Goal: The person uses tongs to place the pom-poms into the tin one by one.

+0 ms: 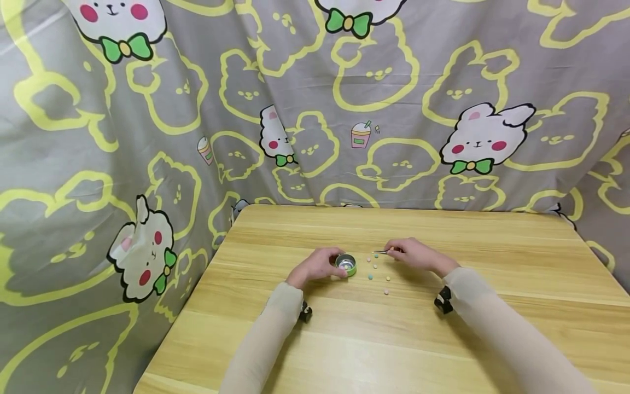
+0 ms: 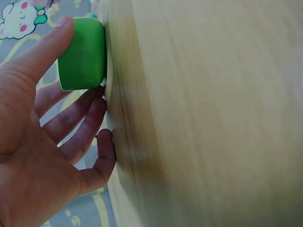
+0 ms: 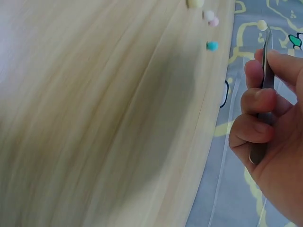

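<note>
My left hand (image 1: 319, 265) grips a small green tin (image 2: 84, 54) that stands on the table with its open top up. Thumb and fingers hold it from opposite sides, and something small and pale lies inside. Right of the tin, my right hand (image 1: 412, 254) pinches metal tweezers (image 3: 268, 71), their tips pointing left toward the tin. A pale yellow ball (image 3: 262, 25) is at the tweezer tips. Between the hands lie several tiny pastel balls, among them a teal one (image 1: 371, 277), a yellow one (image 1: 388, 279) and a pink one (image 1: 386, 292).
Both hands work over a wood-grain table (image 1: 344, 350), whose far edge meets a grey curtain (image 1: 305, 82) printed with yellow outlines and white cartoon animals. A dark wrist device (image 1: 444, 300) sits on the right wrist, another (image 1: 305, 312) on the left.
</note>
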Action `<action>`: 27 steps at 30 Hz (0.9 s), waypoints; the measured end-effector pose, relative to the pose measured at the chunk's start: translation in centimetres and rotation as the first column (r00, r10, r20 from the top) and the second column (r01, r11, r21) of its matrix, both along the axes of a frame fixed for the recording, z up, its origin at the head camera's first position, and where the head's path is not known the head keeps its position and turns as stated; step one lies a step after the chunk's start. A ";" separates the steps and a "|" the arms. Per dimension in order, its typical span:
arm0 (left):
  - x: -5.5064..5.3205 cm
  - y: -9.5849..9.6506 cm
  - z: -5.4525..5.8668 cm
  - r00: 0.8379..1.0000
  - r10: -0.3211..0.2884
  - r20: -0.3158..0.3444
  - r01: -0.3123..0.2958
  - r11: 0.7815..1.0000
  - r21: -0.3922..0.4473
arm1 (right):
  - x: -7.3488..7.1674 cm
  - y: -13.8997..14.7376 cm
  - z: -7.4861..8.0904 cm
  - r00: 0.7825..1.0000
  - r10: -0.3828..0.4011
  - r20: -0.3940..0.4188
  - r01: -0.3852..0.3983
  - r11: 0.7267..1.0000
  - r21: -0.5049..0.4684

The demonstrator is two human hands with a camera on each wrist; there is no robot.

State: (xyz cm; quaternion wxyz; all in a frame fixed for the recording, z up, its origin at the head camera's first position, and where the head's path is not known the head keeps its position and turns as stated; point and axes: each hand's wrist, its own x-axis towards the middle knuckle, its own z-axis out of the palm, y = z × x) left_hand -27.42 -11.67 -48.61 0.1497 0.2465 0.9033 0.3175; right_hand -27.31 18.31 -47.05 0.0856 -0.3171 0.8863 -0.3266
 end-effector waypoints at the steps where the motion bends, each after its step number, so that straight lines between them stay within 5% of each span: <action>1: 0.0 0.0 0.0 1.000 0.000 0.001 0.000 1.000 -0.003 | 0.0 -0.3 0.1 1.000 0.003 0.003 -0.003 1.000 -0.001; 27: -0.1 0.0 0.1 1.000 -0.006 0.000 0.006 1.000 -0.018 | -0.3 -4.5 0.4 0.995 0.099 -0.008 -0.100 0.995 -0.008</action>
